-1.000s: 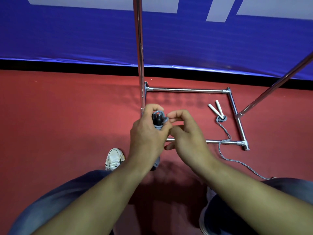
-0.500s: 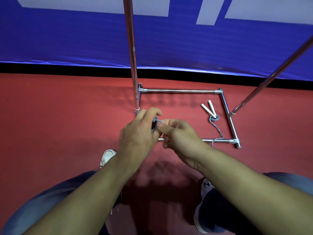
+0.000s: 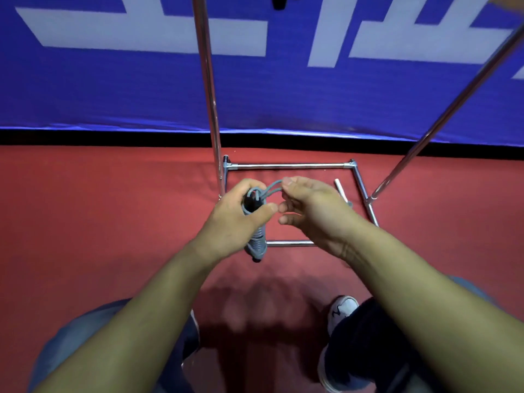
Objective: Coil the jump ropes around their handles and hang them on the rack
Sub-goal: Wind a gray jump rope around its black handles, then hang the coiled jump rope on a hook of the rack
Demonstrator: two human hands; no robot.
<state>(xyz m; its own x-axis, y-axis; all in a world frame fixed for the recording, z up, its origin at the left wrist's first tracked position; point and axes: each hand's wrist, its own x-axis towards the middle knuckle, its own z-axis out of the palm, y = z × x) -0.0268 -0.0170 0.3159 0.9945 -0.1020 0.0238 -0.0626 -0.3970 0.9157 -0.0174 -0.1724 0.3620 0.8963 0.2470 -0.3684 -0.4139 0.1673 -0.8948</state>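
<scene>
1. Left hand (image 3: 241, 219), frame centre: fingers clenched around the black handles wrapped in grey jump rope (image 3: 256, 236).
2. Right hand (image 3: 310, 205): fingertips pinch the rope's loop (image 3: 272, 188) just right of the handles.
3. White handle (image 3: 339, 188), apparently of a second rope, lies on the red floor (image 3: 113, 222) inside the rack (image 3: 286, 166) base.

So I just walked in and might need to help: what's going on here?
A person is bundling a grey jump rope. The left hand grips the handles with the rope coiled around them, while the right hand pinches a loop of rope at the top. Another rope's white handle lies on the floor inside the rack base.
</scene>
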